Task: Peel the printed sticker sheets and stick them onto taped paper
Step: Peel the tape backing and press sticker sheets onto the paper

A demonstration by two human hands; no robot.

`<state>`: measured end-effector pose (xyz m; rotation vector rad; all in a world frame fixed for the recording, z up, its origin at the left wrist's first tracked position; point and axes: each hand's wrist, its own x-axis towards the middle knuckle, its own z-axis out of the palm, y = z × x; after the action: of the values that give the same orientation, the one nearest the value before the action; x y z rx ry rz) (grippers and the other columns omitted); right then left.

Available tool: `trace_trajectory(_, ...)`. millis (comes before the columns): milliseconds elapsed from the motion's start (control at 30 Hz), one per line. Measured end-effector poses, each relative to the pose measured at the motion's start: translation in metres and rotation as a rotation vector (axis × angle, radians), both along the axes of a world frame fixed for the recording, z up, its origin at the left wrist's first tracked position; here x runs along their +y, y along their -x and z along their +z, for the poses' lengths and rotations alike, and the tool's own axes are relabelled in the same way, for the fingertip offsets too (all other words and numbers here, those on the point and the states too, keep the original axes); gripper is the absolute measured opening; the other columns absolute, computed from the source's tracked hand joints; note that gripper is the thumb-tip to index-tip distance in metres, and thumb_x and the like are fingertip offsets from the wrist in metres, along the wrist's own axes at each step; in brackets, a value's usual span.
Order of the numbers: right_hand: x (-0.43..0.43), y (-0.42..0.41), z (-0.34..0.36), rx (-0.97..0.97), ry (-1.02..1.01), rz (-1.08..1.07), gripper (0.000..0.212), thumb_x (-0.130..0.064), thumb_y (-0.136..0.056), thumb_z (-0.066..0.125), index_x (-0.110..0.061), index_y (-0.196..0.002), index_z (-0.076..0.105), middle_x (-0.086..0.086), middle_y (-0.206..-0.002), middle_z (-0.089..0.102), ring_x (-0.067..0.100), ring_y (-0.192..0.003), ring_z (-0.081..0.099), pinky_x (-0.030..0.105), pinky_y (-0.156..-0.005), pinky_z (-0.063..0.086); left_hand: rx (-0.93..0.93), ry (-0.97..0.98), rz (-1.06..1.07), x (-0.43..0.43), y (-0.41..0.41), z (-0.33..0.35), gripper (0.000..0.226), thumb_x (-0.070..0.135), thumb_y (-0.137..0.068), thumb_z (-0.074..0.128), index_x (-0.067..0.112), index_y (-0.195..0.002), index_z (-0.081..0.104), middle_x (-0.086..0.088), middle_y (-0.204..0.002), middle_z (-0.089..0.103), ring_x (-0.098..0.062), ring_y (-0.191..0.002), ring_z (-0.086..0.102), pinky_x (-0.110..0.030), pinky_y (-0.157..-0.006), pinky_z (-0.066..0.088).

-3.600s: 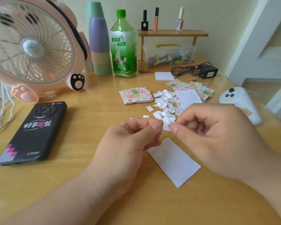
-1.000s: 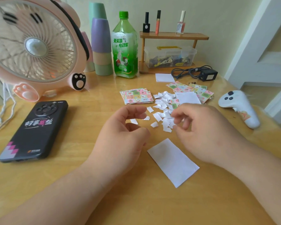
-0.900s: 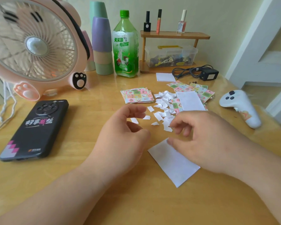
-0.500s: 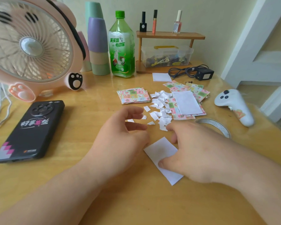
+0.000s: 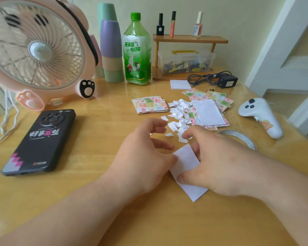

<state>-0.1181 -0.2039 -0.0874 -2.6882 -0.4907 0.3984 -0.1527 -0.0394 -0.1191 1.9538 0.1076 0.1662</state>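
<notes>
A white paper rectangle point(image 5: 185, 162) lies tilted on the wooden table, between my hands. My right hand point(image 5: 224, 164) holds it, thumb on its lower part and fingers curled at its upper right edge. My left hand point(image 5: 142, 157) sits to the paper's left; its thumb touches the paper's left edge and its fingers hang loosely curled, holding nothing that I can see. A stack of printed sticker sheets point(image 5: 151, 104) lies beyond my hands. More sticker sheets point(image 5: 219, 100) lie to the right under a white sheet point(image 5: 209, 112). Torn white backing scraps point(image 5: 178, 114) are scattered between them.
A tape roll point(image 5: 238, 137) lies right of my right hand, beside a white controller point(image 5: 260, 114). A black phone point(image 5: 41, 139) and a pink fan point(image 5: 36, 50) are on the left. At the back stand stacked cups point(image 5: 111, 50), a green bottle point(image 5: 137, 50), a wooden shelf point(image 5: 188, 39) and a charger point(image 5: 226, 81).
My hands came apart from pinching a small piece. My right hand dropped onto the white paper and took hold of it; my left thumb moved to its left edge.
</notes>
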Motion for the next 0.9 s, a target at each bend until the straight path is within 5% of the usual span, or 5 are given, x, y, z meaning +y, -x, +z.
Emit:
trace_trajectory(100, -0.009, -0.008, 0.0, 0.07, -0.19, -0.044, 0.081, -0.066, -0.056, 0.082, -0.046, -0.125, 0.046, -0.022, -0.103, 0.063, -0.003, -0.09, 0.063, 0.028, -0.08, 0.054, -0.032, 0.117, 0.081, 0.002, -0.002, -0.001, 0.06, 0.002, -0.075, 0.082, 0.041, -0.114, 0.057, 0.024, -0.103, 0.066, 0.003, -0.084, 0.071, -0.024, -0.066, 0.06)
trace_trajectory(333, -0.026, -0.026, 0.005, 0.296, -0.95, -0.137, 0.038, -0.009, -0.074, 0.073, -0.012, -0.111, 0.067, 0.01, -0.076, 0.071, 0.016, -0.062, 0.059, 0.032, -0.053, 0.042, -0.108, 0.385, 0.257, 0.015, -0.007, 0.003, 0.06, -0.003, -0.074, 0.083, 0.032, -0.118, 0.062, 0.015, -0.11, 0.069, -0.007, -0.089, 0.074, -0.035, -0.079, 0.061)
trace_trajectory(500, -0.018, -0.023, -0.004, 0.136, -0.945, -0.132, 0.017, -0.003, -0.09, 0.067, -0.012, -0.104, 0.069, 0.006, -0.07, 0.071, 0.022, -0.061, 0.06, 0.036, -0.057, 0.043, -0.149, 0.412, 0.275, 0.013, -0.006, 0.002, 0.058, -0.003, -0.075, 0.082, 0.033, -0.115, 0.062, 0.015, -0.111, 0.069, -0.006, -0.087, 0.074, -0.028, -0.075, 0.059)
trace_trajectory(667, -0.01, -0.01, -0.004, 0.158, -0.988, -0.109, 0.051, -0.055, -0.071, 0.073, -0.032, -0.116, 0.066, 0.008, -0.084, 0.072, 0.028, -0.065, 0.066, 0.039, -0.054, 0.049, -0.183, 0.44, 0.31, 0.016, -0.007, 0.003, 0.055, -0.003, -0.075, 0.083, 0.034, -0.111, 0.061, 0.014, -0.113, 0.068, -0.005, -0.087, 0.074, -0.03, -0.078, 0.059)
trace_trajectory(900, -0.002, -0.004, -0.005, 0.135, -0.774, -0.036, 0.076, 0.003, -0.082, 0.075, -0.034, -0.14, 0.041, 0.013, -0.071, 0.073, 0.025, -0.054, 0.067, 0.033, -0.054, 0.052, -0.188, 0.428, 0.301, 0.015, -0.006, 0.002, 0.057, -0.004, -0.074, 0.083, 0.034, -0.111, 0.062, 0.014, -0.108, 0.069, -0.005, -0.086, 0.074, -0.031, -0.079, 0.059)
